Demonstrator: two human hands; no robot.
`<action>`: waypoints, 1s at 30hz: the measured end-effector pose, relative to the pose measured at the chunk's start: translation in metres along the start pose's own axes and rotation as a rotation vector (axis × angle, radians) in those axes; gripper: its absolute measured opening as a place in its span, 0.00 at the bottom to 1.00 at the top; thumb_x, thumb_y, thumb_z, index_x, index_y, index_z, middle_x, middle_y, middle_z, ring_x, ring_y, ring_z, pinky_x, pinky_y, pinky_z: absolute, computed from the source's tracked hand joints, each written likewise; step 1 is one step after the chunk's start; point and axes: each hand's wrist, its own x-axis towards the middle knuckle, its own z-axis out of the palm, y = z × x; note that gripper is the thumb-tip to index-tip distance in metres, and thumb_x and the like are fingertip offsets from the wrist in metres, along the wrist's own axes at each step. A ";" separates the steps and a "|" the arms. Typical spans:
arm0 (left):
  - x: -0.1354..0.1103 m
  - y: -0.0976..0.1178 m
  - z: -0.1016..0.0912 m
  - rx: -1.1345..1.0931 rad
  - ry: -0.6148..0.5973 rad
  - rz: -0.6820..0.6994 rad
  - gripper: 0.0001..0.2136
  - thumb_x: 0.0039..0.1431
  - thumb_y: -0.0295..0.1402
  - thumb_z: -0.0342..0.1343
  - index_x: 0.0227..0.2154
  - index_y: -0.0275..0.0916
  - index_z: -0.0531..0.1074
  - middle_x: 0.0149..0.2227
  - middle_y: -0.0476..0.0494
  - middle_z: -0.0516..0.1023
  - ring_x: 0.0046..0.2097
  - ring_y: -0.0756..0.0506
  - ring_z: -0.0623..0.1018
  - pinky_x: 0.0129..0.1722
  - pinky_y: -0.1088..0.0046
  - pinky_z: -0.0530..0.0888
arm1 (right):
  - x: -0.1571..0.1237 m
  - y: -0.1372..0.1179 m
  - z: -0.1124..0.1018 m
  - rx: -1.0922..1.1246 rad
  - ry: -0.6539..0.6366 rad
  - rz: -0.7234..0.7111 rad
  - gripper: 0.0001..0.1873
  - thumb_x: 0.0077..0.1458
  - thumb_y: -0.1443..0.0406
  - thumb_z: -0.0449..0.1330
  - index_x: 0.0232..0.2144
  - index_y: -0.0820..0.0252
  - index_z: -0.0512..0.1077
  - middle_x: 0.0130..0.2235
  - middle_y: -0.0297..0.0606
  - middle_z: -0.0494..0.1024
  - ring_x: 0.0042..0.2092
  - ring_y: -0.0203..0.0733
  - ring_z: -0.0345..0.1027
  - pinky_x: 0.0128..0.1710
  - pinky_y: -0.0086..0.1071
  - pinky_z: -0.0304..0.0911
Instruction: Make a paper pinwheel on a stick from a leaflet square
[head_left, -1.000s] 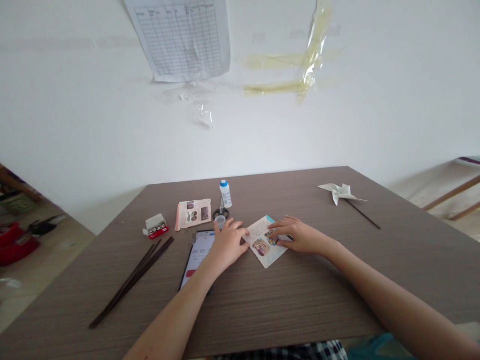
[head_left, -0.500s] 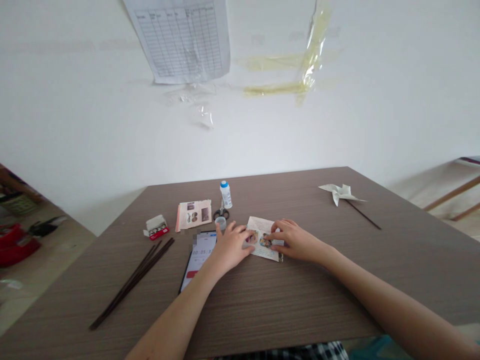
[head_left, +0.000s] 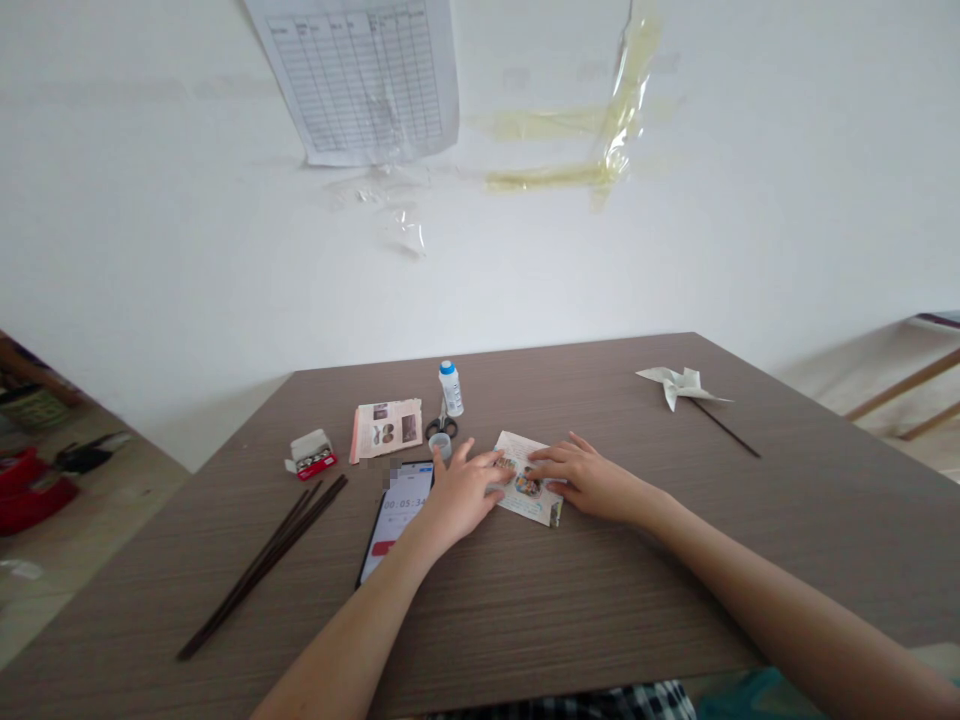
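Observation:
A printed sheet of paper point(head_left: 534, 508) with small coloured pictures lies on the table between my hands. My left hand point(head_left: 461, 492) rests its spread fingertips on the sheet's left part. From the other side, my right hand point(head_left: 589, 480) has its fingers stretched flat over the right part. Just beyond my left hand stand a small round tub point(head_left: 440, 445) and a pair of scissors point(head_left: 442, 428) with dark handles. A phone point(head_left: 390, 520) showing a running timer lies partly behind my left forearm.
A white bottle with a blue cap point(head_left: 451, 390) stands by the scissors. Further left are more printed paper point(head_left: 388, 428), an open red-and-white box point(head_left: 312, 456) and several dark sticks point(head_left: 266, 565). A paper pinwheel point(head_left: 681, 386) on a stick lies at the right. The wall point(head_left: 525, 290) borders the table's back.
My right hand's fingers have gone from curled to stretched out over the sheet, moving slightly left. My left hand stays nearly in place on the paper.

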 end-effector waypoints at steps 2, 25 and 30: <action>0.001 -0.001 0.001 0.002 0.002 0.012 0.25 0.84 0.26 0.64 0.70 0.63 0.92 0.87 0.47 0.80 0.94 0.17 0.62 0.88 0.04 0.47 | 0.000 0.001 -0.001 -0.014 -0.005 0.002 0.25 0.80 0.65 0.67 0.70 0.36 0.92 0.79 0.42 0.88 0.81 0.67 0.79 0.92 0.81 0.51; 0.002 -0.010 0.004 -0.026 -0.026 0.080 0.30 0.73 0.44 0.84 0.74 0.61 0.89 0.85 0.38 0.82 0.92 0.12 0.66 0.89 0.07 0.44 | -0.003 0.001 -0.011 0.047 -0.003 0.020 0.20 0.74 0.60 0.77 0.64 0.41 0.94 0.77 0.49 0.88 0.80 0.72 0.79 0.91 0.81 0.55; 0.003 -0.009 0.003 -0.032 -0.041 0.076 0.30 0.71 0.44 0.86 0.73 0.60 0.90 0.86 0.37 0.82 0.92 0.12 0.65 0.89 0.07 0.44 | -0.005 0.001 -0.019 0.119 -0.055 0.033 0.21 0.69 0.56 0.82 0.63 0.39 0.95 0.80 0.46 0.86 0.83 0.72 0.76 0.93 0.83 0.43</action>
